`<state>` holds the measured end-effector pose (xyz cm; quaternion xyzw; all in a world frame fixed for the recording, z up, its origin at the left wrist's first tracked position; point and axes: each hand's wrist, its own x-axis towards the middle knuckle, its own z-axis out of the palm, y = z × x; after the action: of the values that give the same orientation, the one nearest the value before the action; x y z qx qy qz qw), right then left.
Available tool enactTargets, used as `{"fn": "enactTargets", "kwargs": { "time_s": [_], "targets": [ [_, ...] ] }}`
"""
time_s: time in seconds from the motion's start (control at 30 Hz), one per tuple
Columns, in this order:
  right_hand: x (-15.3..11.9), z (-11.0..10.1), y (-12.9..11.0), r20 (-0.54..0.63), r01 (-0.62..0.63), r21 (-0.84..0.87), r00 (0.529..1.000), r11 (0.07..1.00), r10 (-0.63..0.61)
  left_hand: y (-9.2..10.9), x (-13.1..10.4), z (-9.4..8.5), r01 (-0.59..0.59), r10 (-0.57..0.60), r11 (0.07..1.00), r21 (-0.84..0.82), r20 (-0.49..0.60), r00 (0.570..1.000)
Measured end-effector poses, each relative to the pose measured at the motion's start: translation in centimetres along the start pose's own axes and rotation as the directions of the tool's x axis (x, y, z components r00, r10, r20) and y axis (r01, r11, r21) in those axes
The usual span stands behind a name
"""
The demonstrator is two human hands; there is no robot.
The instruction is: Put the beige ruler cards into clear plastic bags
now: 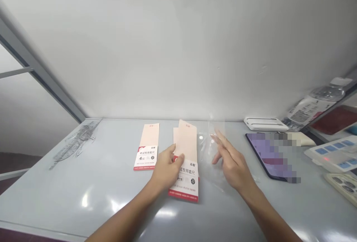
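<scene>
My left hand [167, 167] is closed on the left edge of a pink and white ruler-set card pack [187, 141], its thumb on the front. The pack has a red bottom band and is raised slightly, overlapping another pale pink card [175, 136] behind it. To the left, a matching ruler-set pack [146, 152] lies flat on the table. My right hand [232, 162] has its fingers stretched out and apart, up against a clear plastic bag [210, 160]. I cannot tell whether the fingertips are inside the bag or behind it.
On the right of the grey table [92, 182] lie a phone [267, 156], a white flat device [264, 124], a plastic box with blue compartments [334, 152] and a tilted water bottle [318, 102]. A white wall [156, 48] rises along the back edge.
</scene>
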<state>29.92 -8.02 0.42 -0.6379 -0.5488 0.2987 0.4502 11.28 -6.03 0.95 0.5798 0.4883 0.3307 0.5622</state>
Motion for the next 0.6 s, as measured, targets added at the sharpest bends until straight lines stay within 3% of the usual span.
{"fn": "enactTargets", "kwargs": {
  "time_s": [0.1,0.23,0.33,0.4,0.6],
  "targets": [
    [0.2,-0.1,0.4,0.077,-0.003,0.064,0.997,0.998,-0.002,0.2,0.2,-0.5,-0.025,0.024,1.000,-0.016,-0.009,1.000],
    [0.6,-0.1,0.7,0.052,-0.003,0.143,0.999,0.990,-0.004,1.1,-0.3,-0.8,-0.153,0.150,0.977,-0.149,-0.030,0.988],
    [0.6,0.1,0.8,0.055,-0.030,0.224,0.998,0.974,0.018,1.5,-0.9,-0.6,-0.161,0.178,0.968,-0.193,0.074,0.981],
    [0.6,0.2,0.7,0.070,-0.030,0.293,0.998,0.956,0.010,1.2,-1.0,-0.2,-0.134,0.149,0.981,-0.140,0.108,0.983],
    [0.3,0.3,0.0,0.189,-0.085,0.553,0.982,0.829,-0.026,-0.4,-0.3,0.2,-0.105,0.103,0.994,0.043,0.028,0.994]
  ]
}}
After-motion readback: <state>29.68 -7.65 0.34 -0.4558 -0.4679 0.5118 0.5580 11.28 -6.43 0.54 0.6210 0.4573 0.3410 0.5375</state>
